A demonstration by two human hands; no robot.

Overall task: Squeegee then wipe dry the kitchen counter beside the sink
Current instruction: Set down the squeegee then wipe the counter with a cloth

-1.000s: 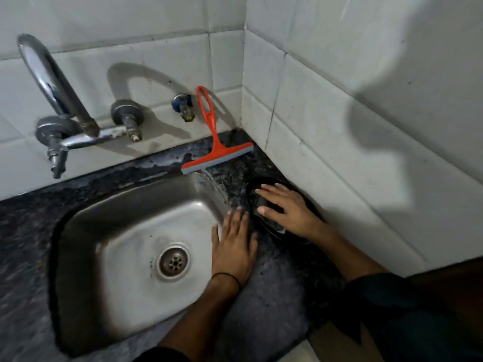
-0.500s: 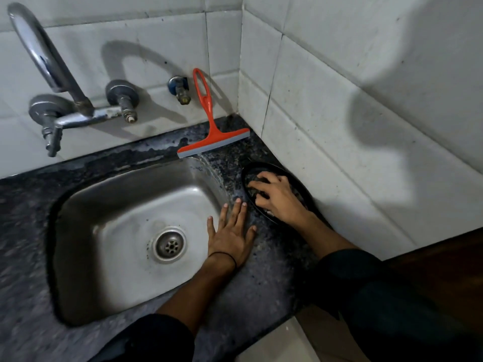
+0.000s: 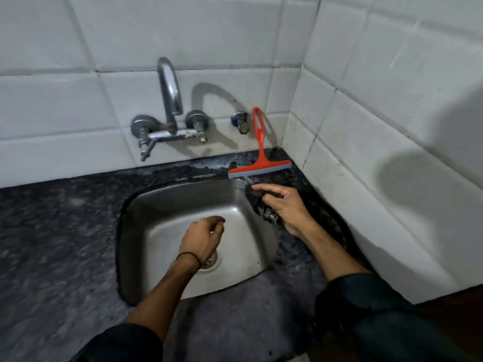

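Observation:
A red squeegee (image 3: 259, 160) leans against the back tiles, its blade resting on the dark granite counter (image 3: 292, 252) behind the sink's right corner. My right hand (image 3: 286, 207) grips a dark cloth (image 3: 257, 202) at the sink's right rim, lifted out of a black dish (image 3: 332, 218) that lies by the right wall. My left hand (image 3: 202, 239) hovers over the steel sink (image 3: 162, 231), fingers loosely curled and holding nothing.
A chrome wall tap (image 3: 168, 116) rises above the sink, with a small blue valve (image 3: 240, 122) to its right. White tiled walls meet in a corner just right of the squeegee. More dark counter (image 3: 52, 231) stretches left of the sink.
My right hand has picked the dark cloth out of the black dish and brought it toward the sink rim. My left hand has lifted off the counter and moved over the sink.

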